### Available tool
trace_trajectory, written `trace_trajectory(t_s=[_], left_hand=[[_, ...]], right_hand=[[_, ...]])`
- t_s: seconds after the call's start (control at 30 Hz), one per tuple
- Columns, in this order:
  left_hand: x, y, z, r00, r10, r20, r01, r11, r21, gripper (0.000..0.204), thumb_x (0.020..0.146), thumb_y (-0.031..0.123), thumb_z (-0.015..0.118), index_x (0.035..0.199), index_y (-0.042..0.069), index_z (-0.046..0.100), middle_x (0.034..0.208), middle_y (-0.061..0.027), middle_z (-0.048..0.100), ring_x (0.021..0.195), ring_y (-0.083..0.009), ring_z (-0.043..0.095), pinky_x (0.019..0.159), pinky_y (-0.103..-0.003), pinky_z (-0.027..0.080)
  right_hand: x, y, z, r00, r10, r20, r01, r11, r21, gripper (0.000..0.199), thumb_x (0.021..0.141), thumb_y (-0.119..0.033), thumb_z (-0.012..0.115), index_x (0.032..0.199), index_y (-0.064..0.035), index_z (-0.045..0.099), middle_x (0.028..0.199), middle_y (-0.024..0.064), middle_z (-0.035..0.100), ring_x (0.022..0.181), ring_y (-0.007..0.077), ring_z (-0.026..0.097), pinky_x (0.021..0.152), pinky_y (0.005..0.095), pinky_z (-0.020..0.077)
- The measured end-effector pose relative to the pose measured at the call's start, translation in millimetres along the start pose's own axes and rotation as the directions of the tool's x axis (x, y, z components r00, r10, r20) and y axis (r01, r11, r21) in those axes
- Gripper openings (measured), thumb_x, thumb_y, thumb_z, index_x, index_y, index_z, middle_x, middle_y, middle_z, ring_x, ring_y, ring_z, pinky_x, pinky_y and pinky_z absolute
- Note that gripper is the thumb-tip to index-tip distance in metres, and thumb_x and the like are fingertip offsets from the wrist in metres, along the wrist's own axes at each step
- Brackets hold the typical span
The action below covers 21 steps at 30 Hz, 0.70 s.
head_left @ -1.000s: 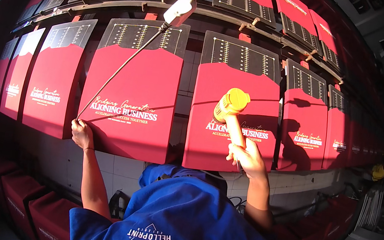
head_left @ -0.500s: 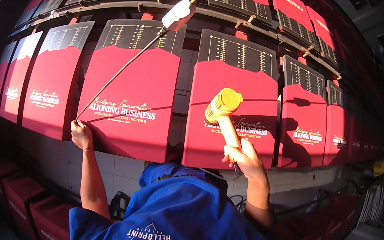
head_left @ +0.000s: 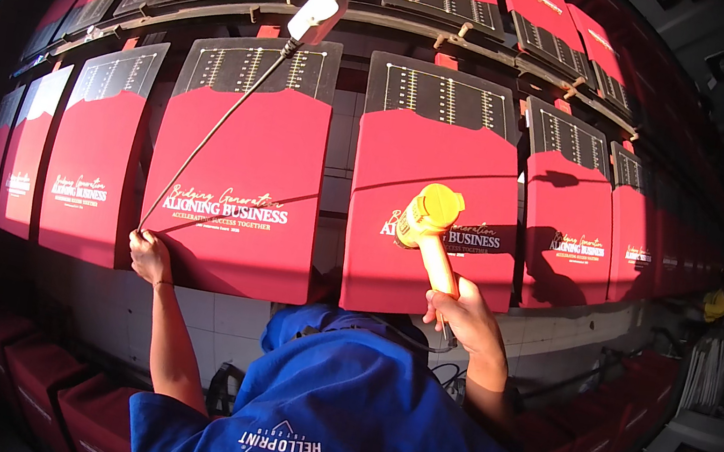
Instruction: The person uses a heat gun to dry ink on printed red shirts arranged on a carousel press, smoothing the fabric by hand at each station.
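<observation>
In the lower centre-right of the frame, a yellow heat gun (head_left: 427,222) is held by its handle in the closed grip of the right hand (head_left: 466,314), its nozzle turned toward the red printed panel (head_left: 426,208) at centre. At lower left, the left hand (head_left: 151,254) is closed on a thin cord (head_left: 216,132) against the lower corner of the neighbouring red panel (head_left: 239,197). For an even result, the nozzle is best kept square to the panel and moving, and the cord kept taut, clear of the hot air.
</observation>
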State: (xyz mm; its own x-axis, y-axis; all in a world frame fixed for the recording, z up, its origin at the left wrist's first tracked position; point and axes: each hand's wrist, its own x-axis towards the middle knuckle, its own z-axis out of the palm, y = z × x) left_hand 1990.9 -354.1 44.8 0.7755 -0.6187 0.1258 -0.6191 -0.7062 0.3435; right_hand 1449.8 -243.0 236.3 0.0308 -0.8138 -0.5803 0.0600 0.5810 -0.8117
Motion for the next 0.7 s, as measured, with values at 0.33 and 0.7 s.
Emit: trace_trajectory(t_s=[0.33,0.7], left_hand=[[1.1,-0.2,0.5,1.000,0.001,-0.005,-0.001,1.000,-0.007,0.038,0.095,0.036,0.043,0.118,0.010,0.059,0.101,-0.0187,0.068,0.092,-0.0434,0.064,0.078,-0.053,0.049],[1.6,-5.3,4.5,1.000,0.012,-0.008,-0.012,1.000,-0.026,0.038,0.095,0.035,0.043,0.121,0.011,0.058,0.105,-0.0185,0.068,0.092,-0.0434,0.064,0.079,-0.053,0.049]], right_hand=[[-2.9,0.6,-1.3,0.999,-0.010,-0.047,0.008,0.999,-0.049,0.022,0.088,-0.017,0.063,0.099,0.0006,0.056,0.079,0.0032,0.059,0.064,0.0118,0.062,0.050,0.0244,0.0472],[-11.0,6.9,-19.5,0.994,-0.044,-0.105,0.039,0.998,-0.049,0.019,0.089,-0.018,0.063,0.094,-0.0015,0.056,0.073,0.0023,0.057,0.062,0.0109,0.061,0.049,0.0243,0.0463]])
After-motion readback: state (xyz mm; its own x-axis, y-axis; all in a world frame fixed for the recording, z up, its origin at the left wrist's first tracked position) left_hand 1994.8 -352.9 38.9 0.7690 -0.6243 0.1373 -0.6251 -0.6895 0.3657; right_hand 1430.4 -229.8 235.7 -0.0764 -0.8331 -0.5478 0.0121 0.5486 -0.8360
